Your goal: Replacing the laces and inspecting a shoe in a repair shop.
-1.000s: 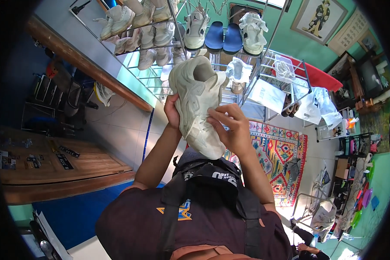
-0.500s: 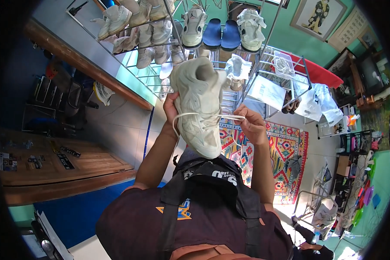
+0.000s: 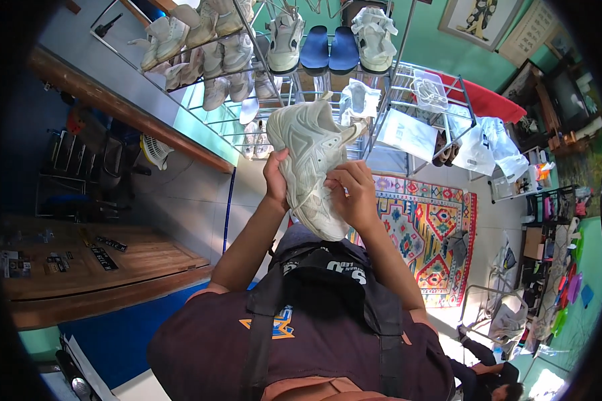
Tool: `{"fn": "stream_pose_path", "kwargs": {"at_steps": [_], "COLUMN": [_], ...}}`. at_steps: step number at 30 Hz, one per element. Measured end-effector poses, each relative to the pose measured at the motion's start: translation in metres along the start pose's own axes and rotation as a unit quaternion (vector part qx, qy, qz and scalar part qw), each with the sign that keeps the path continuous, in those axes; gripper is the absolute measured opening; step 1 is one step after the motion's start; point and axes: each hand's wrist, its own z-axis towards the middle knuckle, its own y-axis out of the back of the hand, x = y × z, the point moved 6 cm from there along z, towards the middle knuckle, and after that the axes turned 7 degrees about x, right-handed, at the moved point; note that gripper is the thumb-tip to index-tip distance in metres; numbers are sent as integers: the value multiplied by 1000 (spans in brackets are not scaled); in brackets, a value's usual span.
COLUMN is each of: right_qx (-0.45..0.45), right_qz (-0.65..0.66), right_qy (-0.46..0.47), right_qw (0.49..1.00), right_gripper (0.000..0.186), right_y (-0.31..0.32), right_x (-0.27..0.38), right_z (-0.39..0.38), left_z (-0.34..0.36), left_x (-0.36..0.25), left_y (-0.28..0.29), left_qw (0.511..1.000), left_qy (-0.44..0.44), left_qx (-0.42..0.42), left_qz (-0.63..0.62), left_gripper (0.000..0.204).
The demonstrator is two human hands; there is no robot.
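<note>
A cream-white sneaker (image 3: 308, 150) is held up in front of my chest, toe pointing down toward me and tilted onto one side. My left hand (image 3: 276, 177) grips its left side, the thumb lying against the upper. Across the front of the upper runs a thin white shoelace (image 3: 304, 202). At the shoe's right side my right hand (image 3: 356, 190) has its fingers bent together in a pinch by the lace holes. The lace goes in toward those fingertips, which partly hide its end.
Beyond the sneaker stands a metal shoe rack (image 3: 211, 120) with several pale shoes and blue slides (image 3: 330, 50). A patterned rug (image 3: 428, 234) lies on the floor at right. A wooden door (image 3: 100, 260) is at left. Another person (image 3: 485, 367) is at lower right.
My right hand has moved left from pulling the lace out sideways to the shoe's lace holes. The sneaker has turned and tilted, showing more of its side.
</note>
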Motion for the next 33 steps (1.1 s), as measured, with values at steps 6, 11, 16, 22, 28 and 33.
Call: {"fn": "stream_pose_path", "kwargs": {"at_steps": [6,11,16,22,28,33], "right_qx": [26,-53,-56,-13,25,9], "right_qz": [-28,-106,-55,37,79,36], "right_qy": [-37,-229,-431,-86,-85,-73], "right_qw": [999,966,899,996,993,997], "right_gripper": [18,14,14,24,14,16], "right_y": [-3,39,56,37,11,14], "right_x": [-5,-107,-185,-16,-29,-35], "right_z": [-6,-44,-109,-15,-18,-19], "left_z": [-2,-3,-1,2,11,4], "left_x": [7,-10,-9,10,26,33], "left_y": [7,22,26,3,2,5], "left_qw": [1000,997,996,1000,999,997], "left_qy": [5,-32,-38,12,42,69], "left_qx": [-27,-61,-78,-19,7,-27], "left_qz": [-6,29,9,-8,21,33], "left_gripper": [57,55,54,58,62,62]}}
